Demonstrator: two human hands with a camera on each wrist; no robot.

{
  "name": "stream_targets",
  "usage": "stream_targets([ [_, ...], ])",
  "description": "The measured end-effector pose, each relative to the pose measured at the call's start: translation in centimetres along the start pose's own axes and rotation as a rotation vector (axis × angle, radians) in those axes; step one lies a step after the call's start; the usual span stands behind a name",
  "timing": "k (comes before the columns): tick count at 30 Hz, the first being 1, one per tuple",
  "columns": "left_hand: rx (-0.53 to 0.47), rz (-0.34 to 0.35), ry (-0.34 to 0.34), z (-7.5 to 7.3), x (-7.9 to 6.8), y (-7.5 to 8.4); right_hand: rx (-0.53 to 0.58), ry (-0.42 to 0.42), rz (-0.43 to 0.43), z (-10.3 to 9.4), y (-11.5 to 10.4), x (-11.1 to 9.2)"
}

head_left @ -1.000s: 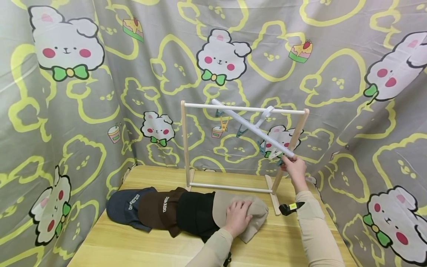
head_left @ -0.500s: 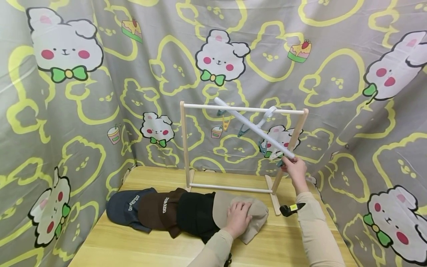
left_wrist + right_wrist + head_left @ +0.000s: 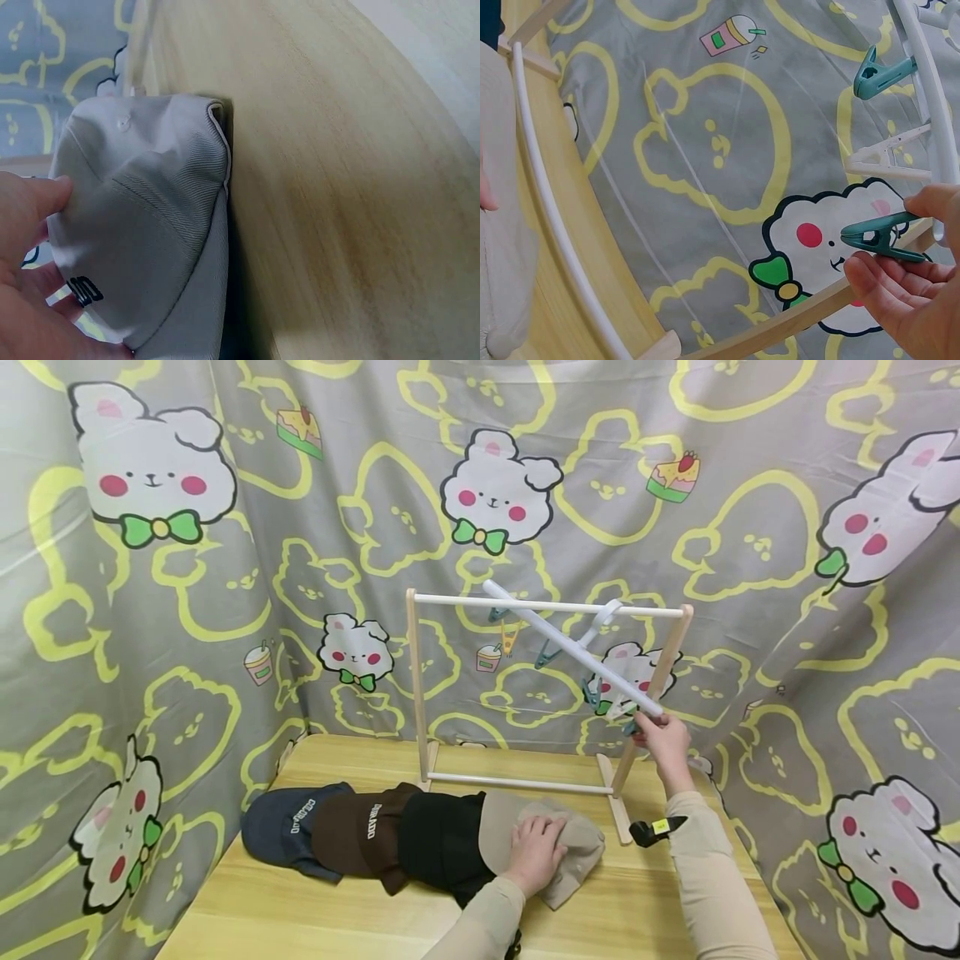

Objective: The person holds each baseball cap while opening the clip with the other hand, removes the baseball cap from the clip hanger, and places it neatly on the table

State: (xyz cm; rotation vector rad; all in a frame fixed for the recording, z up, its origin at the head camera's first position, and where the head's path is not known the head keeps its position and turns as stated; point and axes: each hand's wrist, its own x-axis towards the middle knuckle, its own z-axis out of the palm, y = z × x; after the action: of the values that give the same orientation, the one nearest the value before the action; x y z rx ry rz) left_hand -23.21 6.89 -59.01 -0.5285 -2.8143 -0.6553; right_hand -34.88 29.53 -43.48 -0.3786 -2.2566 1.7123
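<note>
My left hand (image 3: 534, 853) holds the crown of a beige cap (image 3: 497, 833) lying on the table, fingers bent and fingertips against its cloth. In the left wrist view the cap (image 3: 157, 217) shows a small dark logo beside the fingers. My right hand (image 3: 664, 742) pinches a teal clip (image 3: 881, 236) between thumb and fingers, at the low end of a white hanger bar (image 3: 570, 647). The bar slants, its hook (image 3: 606, 614) over the rack's top rail. Other clips hang along it, among them a yellow clip (image 3: 510, 637) and a white clip (image 3: 889, 155).
A wooden rack (image 3: 415, 685) with white rails stands at the back of the table (image 3: 315, 918). Left of the beige cap, overlapping in a row, lie a black cap (image 3: 438, 839), a brown cap (image 3: 345, 835) and a navy cap (image 3: 273, 827). Patterned curtains (image 3: 375, 410) surround the table.
The hanger bar has shifted slightly right from one second ago, with its clips. Since half a second ago both hands have stayed in place.
</note>
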Motion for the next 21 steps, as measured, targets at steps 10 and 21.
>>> stream_targets([
  [10, -0.045, 0.04, 0.063, -0.03, -0.35, -0.07, -0.009, -0.005, 0.0, 0.03, -0.13, -0.18],
  [21, -0.091, 0.015, 0.087, -0.64, -0.19, -0.43, 0.002, 0.011, 0.005, -0.01, -0.07, -0.1],
])
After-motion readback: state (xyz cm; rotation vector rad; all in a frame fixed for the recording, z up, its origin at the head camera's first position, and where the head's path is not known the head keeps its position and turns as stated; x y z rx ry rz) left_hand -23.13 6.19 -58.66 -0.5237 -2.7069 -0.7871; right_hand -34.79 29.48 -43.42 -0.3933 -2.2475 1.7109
